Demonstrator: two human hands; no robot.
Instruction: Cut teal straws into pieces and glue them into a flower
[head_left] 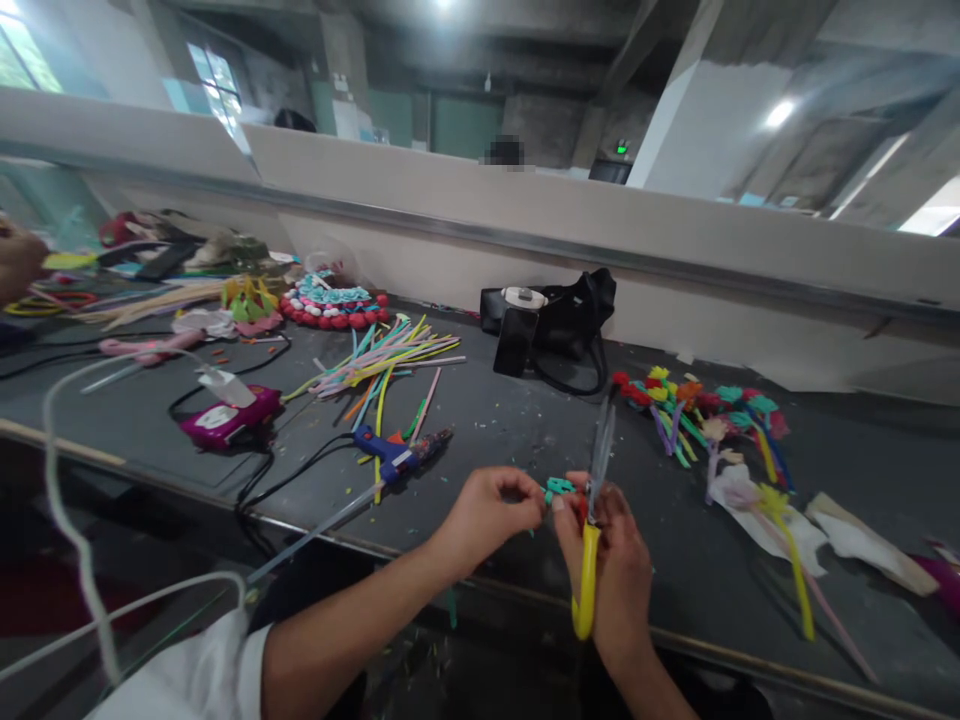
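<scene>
Near the table's (480,430) front edge, my left fingers (529,514) pinch a small green piece (560,486); my right fingers (568,528) pinch it too, while holding yellow-handled scissors (590,562).

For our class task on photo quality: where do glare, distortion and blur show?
All in the head view: glare whitens the left window and right light; the right pillar leans, probably lens distortion; the scissors look smeared at the blades; a patch above the partition is pixelated.
</scene>
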